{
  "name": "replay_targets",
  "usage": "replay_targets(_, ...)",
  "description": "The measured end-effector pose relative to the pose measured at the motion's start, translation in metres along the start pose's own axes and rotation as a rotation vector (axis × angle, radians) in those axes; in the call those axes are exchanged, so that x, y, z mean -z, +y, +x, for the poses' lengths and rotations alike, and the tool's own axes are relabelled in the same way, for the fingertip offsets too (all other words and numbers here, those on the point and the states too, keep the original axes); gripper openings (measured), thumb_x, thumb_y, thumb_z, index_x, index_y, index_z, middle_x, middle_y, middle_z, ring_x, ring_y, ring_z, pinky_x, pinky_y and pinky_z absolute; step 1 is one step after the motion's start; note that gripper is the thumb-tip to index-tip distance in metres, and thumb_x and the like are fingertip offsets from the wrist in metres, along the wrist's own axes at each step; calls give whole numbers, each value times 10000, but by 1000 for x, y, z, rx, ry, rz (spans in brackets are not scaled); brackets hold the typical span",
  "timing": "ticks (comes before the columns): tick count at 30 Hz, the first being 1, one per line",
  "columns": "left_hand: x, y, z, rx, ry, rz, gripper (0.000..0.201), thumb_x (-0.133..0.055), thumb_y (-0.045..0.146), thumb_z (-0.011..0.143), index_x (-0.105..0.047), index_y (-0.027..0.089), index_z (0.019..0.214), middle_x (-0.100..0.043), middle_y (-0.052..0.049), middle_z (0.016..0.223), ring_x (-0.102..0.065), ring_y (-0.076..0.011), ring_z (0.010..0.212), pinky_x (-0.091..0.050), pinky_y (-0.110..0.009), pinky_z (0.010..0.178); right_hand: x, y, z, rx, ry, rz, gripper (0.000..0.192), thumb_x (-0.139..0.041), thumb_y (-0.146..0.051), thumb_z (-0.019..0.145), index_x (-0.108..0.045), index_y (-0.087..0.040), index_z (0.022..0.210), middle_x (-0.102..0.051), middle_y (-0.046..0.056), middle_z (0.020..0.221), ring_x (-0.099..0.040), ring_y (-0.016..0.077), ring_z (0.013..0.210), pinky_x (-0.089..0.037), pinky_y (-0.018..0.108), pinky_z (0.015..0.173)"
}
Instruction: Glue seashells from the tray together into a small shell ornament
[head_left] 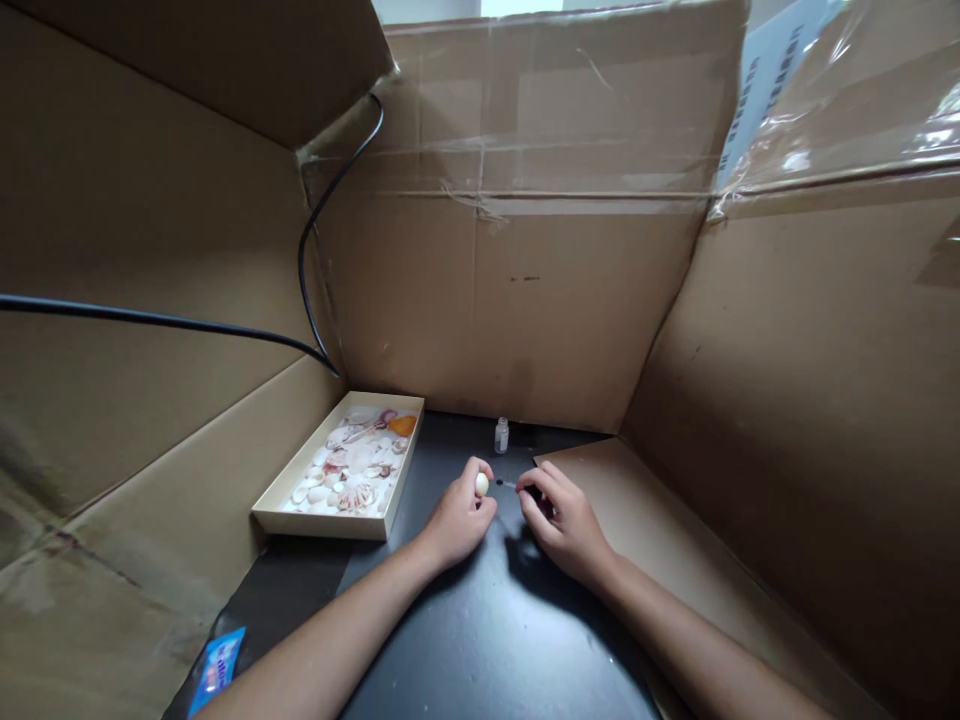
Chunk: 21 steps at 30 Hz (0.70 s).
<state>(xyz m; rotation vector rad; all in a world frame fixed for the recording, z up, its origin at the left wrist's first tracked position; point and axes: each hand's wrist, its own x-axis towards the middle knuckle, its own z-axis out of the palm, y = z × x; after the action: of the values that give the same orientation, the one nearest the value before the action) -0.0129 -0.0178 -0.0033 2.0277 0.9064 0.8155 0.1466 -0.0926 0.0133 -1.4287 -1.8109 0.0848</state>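
My left hand (457,515) is closed, with a small round, cream-coloured shell (481,484) pinched between thumb and fingers. Facing it, my right hand (559,515) pinches a thin, clear stick with a dark tip (507,484); its exact kind is too small to make out. The dark tip points left at the shell, with a small gap between them. Just beyond both hands a small clear bottle (502,437) with a pale label stands upright, no cap visible on it.
A shallow cream box (322,524) of assorted shells stands at the left on the black tabletop (450,640). Cardboard walls (510,300) enclose the space. A black cable (304,250) hangs at the left. A blue packet (217,668) lies near left, a cardboard flap (652,510) at right.
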Motion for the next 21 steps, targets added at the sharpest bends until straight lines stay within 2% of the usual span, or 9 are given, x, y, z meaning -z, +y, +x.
replay_targets(3,18,18,1,-5,31,167,232,-403,151,773,-431,203,998,-440,47,646,-432,-117,579,-324,-238,582,1,3,2,-23,27,38,162,-452,-281,915,-580,-194,870,-492,-2,767,-470,83,621,-373,208,601)
replay_targets(5,40,28,4,-85,45,353,230,-428,166,770,-475,211,991,-543,8,777,-502,-133,678,-352,-253,642,1,3,2,-21,11,46,165,-452,-292,919,-579,-196,878,-504,0,774,-477,87,637,-378,211,613)
replay_targets(7,68,31,10,-75,110,472,202,-440,188,775,-512,209,963,-596,-25,882,-545,-160,778,-373,-267,689,1,3,2,-23,-6,48,168,-454,-298,921,-577,-195,873,-511,3,774,-483,92,647,-382,214,619)
replay_targets(10,109,17,18,81,136,549,208,-446,212,775,-549,201,955,-627,-45,916,-574,-185,846,-401,-277,720,0,4,2,-27,-13,44,175,-455,-305,922,-576,-192,864,-519,5,769,-482,96,648,-386,217,618)
replay_targets(13,139,-8,21,250,7,626,245,-445,261,795,-606,181,962,-641,-76,946,-591,-214,917,-436,-290,786,-1,5,2,-23,-19,41,180,-457,-313,922,-579,-190,871,-529,9,771,-484,98,646,-390,220,616)
replay_targets(15,150,-19,20,322,-73,747,358,-522,291,753,-617,186,1082,-606,-114,1119,-531,-271,1107,-410,-334,919,-1,6,2,-21,-21,40,188,-456,-320,923,-581,-189,873,-537,13,773,-486,101,643,-395,223,612)
replay_targets(17,156,-24,16,374,-143,816,504,-560,338,737,-564,193,1219,-524,-138,1281,-440,-313,1237,-363,-373,1006,-1,6,2,-22,-21,36,199,-451,-326,924,-583,-187,873,-545,18,774,-488,105,643,-400,228,608)
replay_targets(21,158,-26,12,425,-233,851,591,-540,287,747,-477,151,1318,-417,-164,1418,-361,-320,1323,-317,-379,1062,-1,7,2,-22,-30,30,203,-447,-326,925,-585,-186,877,-555,26,780,-496,113,653,-409,234,610)
